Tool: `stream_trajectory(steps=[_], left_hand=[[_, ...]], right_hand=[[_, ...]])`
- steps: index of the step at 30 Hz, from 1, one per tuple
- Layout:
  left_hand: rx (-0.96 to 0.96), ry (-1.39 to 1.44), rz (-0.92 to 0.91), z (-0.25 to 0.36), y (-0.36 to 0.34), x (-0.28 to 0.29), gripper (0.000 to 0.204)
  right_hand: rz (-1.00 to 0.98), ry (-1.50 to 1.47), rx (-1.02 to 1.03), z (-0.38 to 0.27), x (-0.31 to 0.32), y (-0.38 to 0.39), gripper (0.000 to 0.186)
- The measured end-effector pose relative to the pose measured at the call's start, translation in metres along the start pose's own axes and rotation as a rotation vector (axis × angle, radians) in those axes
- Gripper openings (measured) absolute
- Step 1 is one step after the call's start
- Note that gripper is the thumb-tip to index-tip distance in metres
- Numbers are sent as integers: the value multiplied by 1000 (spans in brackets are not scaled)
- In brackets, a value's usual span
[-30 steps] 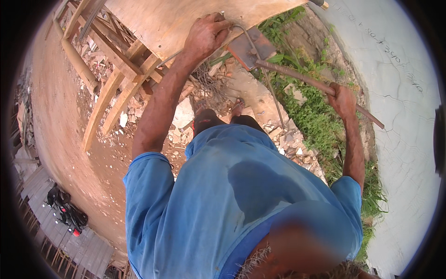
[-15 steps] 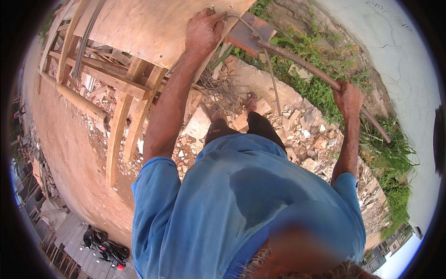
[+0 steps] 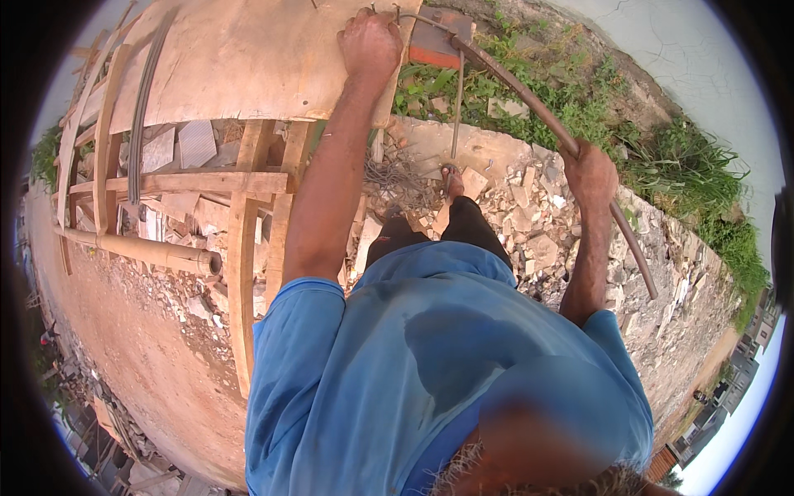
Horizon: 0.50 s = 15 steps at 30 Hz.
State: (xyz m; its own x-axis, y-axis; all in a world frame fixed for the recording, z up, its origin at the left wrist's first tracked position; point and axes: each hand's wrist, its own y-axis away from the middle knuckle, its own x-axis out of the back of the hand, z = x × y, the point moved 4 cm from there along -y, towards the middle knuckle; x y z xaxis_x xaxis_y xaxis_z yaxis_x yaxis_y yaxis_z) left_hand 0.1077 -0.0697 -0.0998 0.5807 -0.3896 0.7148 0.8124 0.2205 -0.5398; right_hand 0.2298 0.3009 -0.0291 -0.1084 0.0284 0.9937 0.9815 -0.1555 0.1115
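Observation:
My right hand (image 3: pixel 590 175) is wrapped round a long brown metal bar (image 3: pixel 529 97). The bar slants from the plywood board's right edge down past my right forearm. At its far end it meets a thin bent rod (image 3: pixel 430 22) lying by the board edge. My left hand (image 3: pixel 370 45) is closed on top of the plywood board (image 3: pixel 240 62), beside small upright metal pins (image 3: pixel 397 11); what its fingers hold is hidden. Right of the board is a rusty, reddish-edged plate (image 3: pixel 438 40). Another thin rod (image 3: pixel 458 103) hangs down from near the bar's end.
Left of me a wooden frame (image 3: pixel 182 182) carries a bundle of long dark rods (image 3: pixel 150 99); a bamboo pole (image 3: pixel 149 252) lies alongside. Broken rubble (image 3: pixel 529 240) covers the ground at my feet. Green plants (image 3: pixel 562 107) grow along a pale wall (image 3: pixel 686 66) on the right.
My right hand has pulled the bar inward toward my body, so it slopes more steeply. My left hand stays at the board edge. The whole view has turned slightly.

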Motion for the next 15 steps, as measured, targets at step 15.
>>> stream_trajectory(steps=[15], left_hand=[[71,-21,-178,15,-8,15,26]], right_hand=[[-509,-591,-236,183,42,124,68]])
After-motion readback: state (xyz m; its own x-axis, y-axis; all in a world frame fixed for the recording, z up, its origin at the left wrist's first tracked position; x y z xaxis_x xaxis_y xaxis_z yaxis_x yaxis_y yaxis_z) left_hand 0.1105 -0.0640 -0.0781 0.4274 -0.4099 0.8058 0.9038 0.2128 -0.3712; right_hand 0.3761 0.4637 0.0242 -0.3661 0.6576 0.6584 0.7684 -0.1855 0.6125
